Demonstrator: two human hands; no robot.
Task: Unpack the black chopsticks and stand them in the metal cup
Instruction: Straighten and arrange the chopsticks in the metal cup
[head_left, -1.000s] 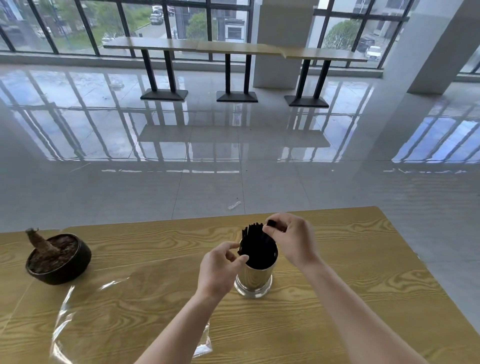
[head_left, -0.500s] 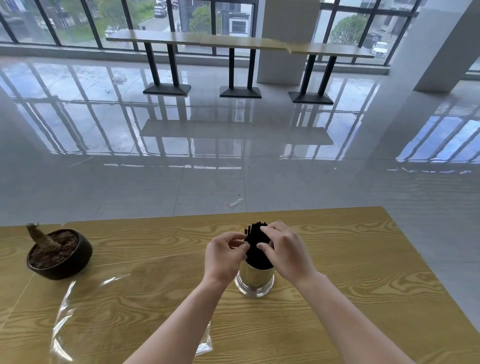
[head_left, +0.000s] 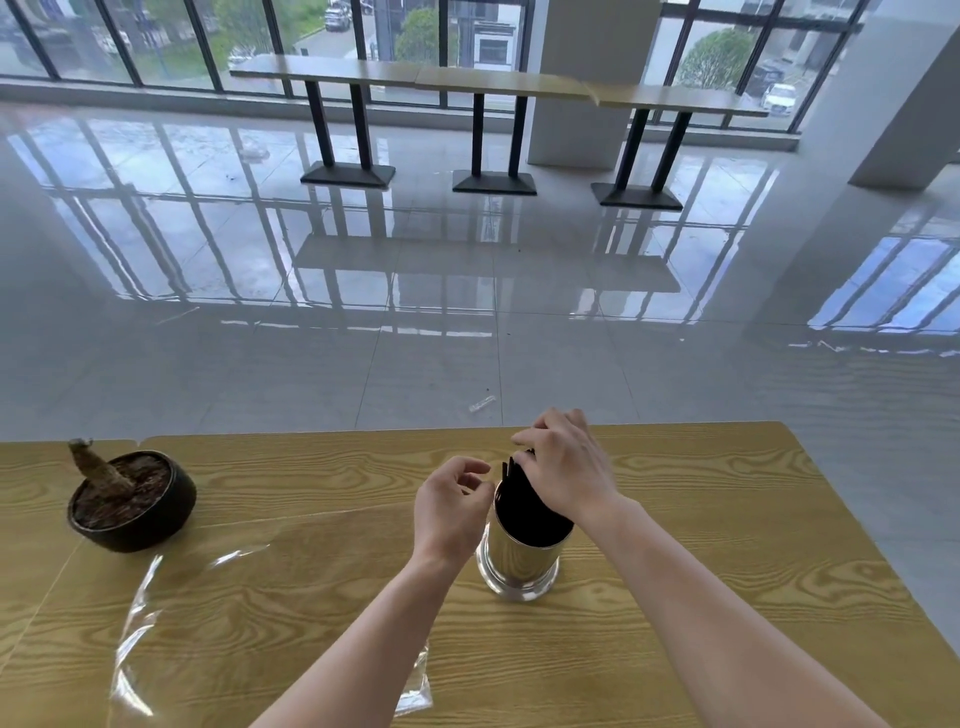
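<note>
My right hand (head_left: 566, 470) pressed down on the upright chopsticks (head_left: 522, 499) in the cup (head_left: 519, 564), grip unclear, while my left hand (head_left: 449, 512) hovered beside them, loosely curled, empty.

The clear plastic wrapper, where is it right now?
The plastic wrapper lies flat on the wooden table, left of the metal cup and just in front of the dark plant pot.

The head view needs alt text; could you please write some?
A person's right hand rests on black chopsticks standing in a shiny metal cup on a wooden table; the left hand hovers beside it.
</note>
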